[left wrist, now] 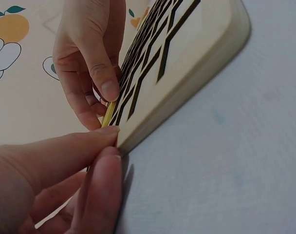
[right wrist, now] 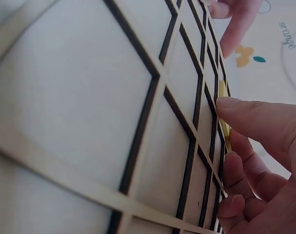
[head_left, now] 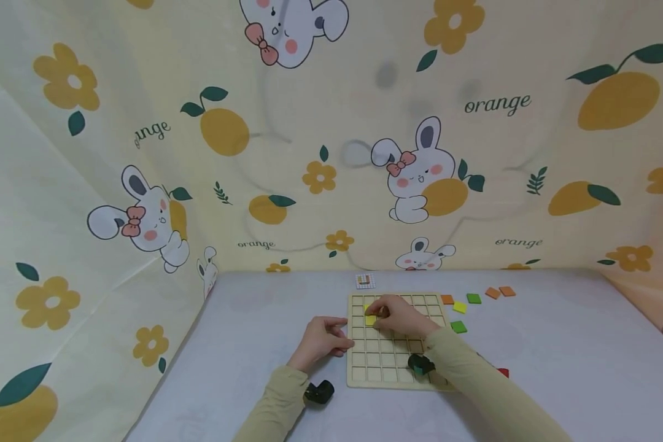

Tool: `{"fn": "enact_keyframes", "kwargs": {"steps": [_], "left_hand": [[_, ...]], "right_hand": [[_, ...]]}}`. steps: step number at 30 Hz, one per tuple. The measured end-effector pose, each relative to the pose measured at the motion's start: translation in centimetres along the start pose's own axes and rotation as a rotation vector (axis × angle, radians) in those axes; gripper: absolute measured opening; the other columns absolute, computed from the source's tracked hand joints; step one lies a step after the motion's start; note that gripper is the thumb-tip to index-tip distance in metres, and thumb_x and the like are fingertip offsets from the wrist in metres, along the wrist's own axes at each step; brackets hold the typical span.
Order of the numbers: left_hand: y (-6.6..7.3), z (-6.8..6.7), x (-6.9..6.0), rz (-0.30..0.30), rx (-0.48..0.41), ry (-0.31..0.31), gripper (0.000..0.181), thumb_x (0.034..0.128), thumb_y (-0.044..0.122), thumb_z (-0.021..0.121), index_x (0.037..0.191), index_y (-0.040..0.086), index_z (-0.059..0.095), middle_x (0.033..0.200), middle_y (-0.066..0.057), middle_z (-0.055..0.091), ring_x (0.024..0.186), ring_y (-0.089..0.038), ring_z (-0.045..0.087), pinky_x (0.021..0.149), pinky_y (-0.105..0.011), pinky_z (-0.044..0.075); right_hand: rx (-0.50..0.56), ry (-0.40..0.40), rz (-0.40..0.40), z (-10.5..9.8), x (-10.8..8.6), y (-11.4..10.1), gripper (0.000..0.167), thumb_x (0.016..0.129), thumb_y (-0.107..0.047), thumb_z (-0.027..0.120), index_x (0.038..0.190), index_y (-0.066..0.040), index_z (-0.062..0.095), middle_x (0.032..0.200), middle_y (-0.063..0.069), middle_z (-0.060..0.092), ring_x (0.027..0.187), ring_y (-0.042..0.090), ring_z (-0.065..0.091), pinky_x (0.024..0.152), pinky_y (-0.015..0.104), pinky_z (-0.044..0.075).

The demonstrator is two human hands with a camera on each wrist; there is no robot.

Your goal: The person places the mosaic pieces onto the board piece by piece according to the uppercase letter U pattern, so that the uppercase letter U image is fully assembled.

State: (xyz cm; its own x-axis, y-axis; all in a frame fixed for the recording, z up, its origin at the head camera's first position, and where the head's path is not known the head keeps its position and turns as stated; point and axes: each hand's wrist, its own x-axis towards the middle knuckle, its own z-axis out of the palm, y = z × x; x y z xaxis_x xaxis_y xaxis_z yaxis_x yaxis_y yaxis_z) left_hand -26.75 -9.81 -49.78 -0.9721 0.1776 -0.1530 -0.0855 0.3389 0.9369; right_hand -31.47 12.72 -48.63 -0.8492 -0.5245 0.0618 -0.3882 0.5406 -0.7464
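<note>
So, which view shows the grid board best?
The head view: the right hand and sleeve hide only part of the grid board. The left wrist view shows it steeply slanted, cropped; the right wrist view, some cells close up.

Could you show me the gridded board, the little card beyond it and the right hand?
Gridded board [head_left: 388, 346]: head view, a bare square.
Little card [head_left: 365, 281]: head view, its middle.
Right hand [head_left: 402, 316]: head view, back of the hand.
</note>
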Motion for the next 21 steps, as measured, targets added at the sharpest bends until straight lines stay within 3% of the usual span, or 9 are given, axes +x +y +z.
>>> {"fn": "enact_keyframes", "kwargs": {"steps": [9,13,21], "left_hand": [[0.0,0.1,0.0,0.009,-0.003,0.0,0.055,0.072,0.0,0.081,0.123,-0.001,0.062,0.074,-0.007,0.065,0.058,-0.014,0.063,0.053,-0.027,0.057],[0.0,0.1,0.1,0.003,-0.004,0.003,0.055,0.0718,0.0,0.082,0.123,-0.001,0.062,0.074,-0.007,0.065,0.058,-0.014,0.063,0.052,-0.027,0.057],[0.0,0.0,-0.1,0.018,-0.011,-0.001,0.056,0.0718,-0.001,0.081,0.124,-0.002,0.061,0.074,-0.007,0.065,0.058,-0.014,0.064,0.052,-0.027,0.057]], "right_hand": [[0.032,0.005,0.03,-1.0,-0.5,0.0,0.03,0.086,-0.006,0.071,0.115,-0.006,0.066,0.101,0.005,0.062,0.085,0.02,0.052,0.072,0.03,0.047],[0.04,0.017,-0.021,-2.3,-1.2,0.0,0.032,0.085,-0.003,0.07,0.117,-0.001,0.064,0.105,0.013,0.062,0.088,0.023,0.055,0.073,0.031,0.049],[0.034,0.054,-0.046,-5.6,-3.2,1.1,0.035,0.089,-0.005,0.067,0.122,0.003,0.06,0.107,0.018,0.061,0.093,0.026,0.057,0.078,0.037,0.05]]}}
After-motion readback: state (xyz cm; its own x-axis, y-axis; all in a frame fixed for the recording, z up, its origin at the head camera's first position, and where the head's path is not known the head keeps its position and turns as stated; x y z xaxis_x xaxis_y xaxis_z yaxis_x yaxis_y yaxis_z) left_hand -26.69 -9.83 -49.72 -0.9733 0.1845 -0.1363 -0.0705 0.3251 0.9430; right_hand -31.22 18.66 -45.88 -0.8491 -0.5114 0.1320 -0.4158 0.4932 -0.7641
